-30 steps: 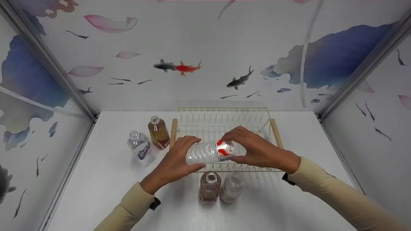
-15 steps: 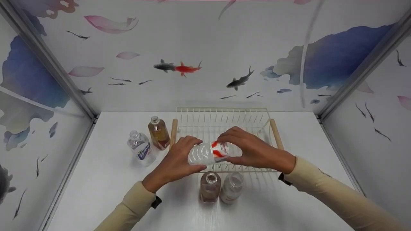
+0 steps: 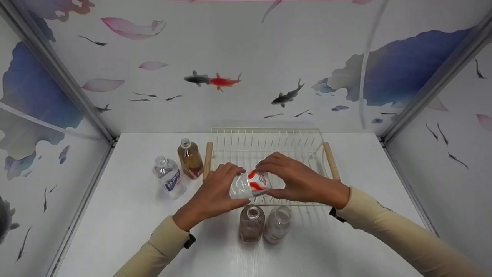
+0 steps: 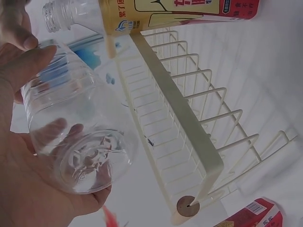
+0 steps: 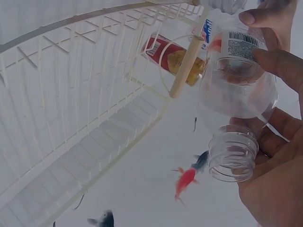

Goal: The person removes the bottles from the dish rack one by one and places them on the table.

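Both hands hold a clear plastic bottle (image 3: 258, 183) with a red-and-white label, lying nearly sideways above the wire rack. My left hand (image 3: 215, 191) grips its base end, thumb below and fingers above. Around the shoulder, close to the neck, curls my right hand (image 3: 301, 181). In the left wrist view the ribbed lower part and moulded base of the bottle (image 4: 90, 118) face the camera. The right wrist view shows its threaded, uncapped neck (image 5: 233, 156) and a barcode on the label (image 5: 242, 46).
A cream wire dish rack (image 3: 265, 130) with wooden handles (image 3: 330, 159) stands behind the hands. Left of it are an amber-brown bottle (image 3: 190, 159) and a clear bottle with a blue label (image 3: 169, 181). In front stand a brownish bottle (image 3: 251, 227) and another clear bottle (image 3: 277, 227).
The right hand has shifted left and the left hand slightly right, bringing them closer together. The bottle looks shorter from the head view, with its label turned and moved left.
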Demonstrator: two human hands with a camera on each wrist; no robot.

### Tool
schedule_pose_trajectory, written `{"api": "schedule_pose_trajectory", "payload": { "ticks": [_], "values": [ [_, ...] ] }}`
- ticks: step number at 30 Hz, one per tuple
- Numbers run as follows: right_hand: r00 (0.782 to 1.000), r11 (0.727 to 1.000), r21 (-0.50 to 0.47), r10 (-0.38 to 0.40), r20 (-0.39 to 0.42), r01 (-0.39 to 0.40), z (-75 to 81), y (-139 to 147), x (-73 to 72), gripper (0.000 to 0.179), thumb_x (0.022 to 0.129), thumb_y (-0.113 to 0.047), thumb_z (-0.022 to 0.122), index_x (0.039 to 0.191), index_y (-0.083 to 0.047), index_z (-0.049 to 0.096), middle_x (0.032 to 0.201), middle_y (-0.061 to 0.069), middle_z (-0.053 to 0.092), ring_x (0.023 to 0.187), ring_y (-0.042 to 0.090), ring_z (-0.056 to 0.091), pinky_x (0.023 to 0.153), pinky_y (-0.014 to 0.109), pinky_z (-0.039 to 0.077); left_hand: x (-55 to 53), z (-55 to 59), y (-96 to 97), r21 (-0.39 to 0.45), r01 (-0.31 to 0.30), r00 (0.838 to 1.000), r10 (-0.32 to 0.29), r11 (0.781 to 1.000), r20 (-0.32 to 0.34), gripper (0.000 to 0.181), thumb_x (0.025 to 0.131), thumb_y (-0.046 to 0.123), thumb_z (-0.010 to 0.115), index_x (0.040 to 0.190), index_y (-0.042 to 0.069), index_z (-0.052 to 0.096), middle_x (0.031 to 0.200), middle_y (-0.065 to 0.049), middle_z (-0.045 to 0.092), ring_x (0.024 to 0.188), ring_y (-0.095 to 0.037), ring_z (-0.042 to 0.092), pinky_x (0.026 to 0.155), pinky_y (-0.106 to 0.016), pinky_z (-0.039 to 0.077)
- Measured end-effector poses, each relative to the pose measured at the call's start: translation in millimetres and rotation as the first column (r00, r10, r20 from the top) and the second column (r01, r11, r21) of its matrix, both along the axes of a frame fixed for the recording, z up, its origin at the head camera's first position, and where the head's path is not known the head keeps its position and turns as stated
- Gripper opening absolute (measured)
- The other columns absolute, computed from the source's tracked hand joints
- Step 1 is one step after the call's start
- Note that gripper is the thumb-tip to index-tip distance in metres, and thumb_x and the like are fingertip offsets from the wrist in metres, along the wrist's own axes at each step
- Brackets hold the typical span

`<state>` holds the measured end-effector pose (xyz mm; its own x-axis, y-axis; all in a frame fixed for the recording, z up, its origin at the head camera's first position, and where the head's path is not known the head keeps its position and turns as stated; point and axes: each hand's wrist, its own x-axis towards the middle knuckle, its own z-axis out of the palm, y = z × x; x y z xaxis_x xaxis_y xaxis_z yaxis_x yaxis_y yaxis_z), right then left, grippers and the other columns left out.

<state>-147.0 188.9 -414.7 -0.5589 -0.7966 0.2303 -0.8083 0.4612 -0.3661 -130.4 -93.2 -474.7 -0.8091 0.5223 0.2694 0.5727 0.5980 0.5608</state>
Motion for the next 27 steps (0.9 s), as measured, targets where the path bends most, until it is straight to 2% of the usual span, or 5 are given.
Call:
{"api": "schedule_pose_trajectory", "payload": {
  "ticks": [8,18,27],
  "values": [
    [1.0,1.0,0.015,0.009,-0.029,-0.009,-0.1,-3.3,-0.5,0.057,0.093,-0.021,0.092,0.144,-0.011,0.069,0.143,0.002,0.068,0.135,0.021,0.059,0.114,0.041,0.056,1.1,1.5,0.3,0.008,0.009,1.0,-0.009,1.0,0.012,0.065,0.086,0.037,0.093,0.139,0.013,0.063,0.131,-0.004,0.066,0.117,-0.024,0.058,0.09,-0.044,0.049],
    [0.998,1.0,-0.03,-0.001,-0.058,-0.001,-1.3,3.1,-1.0,0.063,0.093,-0.032,0.092,0.147,-0.012,0.066,0.144,-0.001,0.066,0.134,0.02,0.056,0.112,0.043,0.057,6.7,1.7,-6.0,0.022,0.008,1.0,-0.008,1.0,-0.005,0.065,0.086,0.035,0.094,0.138,0.011,0.063,0.13,-0.005,0.066,0.113,-0.021,0.059,0.092,-0.042,0.057],
    [0.999,0.998,-0.053,-0.036,-0.023,0.035,0.8,11.3,-0.7,0.074,0.09,-0.031,0.095,0.152,-0.012,0.061,0.148,0.001,0.063,0.137,0.021,0.054,0.114,0.046,0.056,12.6,2.7,-14.1,0.026,0.002,1.0,-0.002,1.0,-0.019,0.068,0.086,0.039,0.094,0.14,0.013,0.062,0.131,-0.002,0.067,0.115,-0.018,0.059,0.098,-0.04,0.061]
  ]
}}
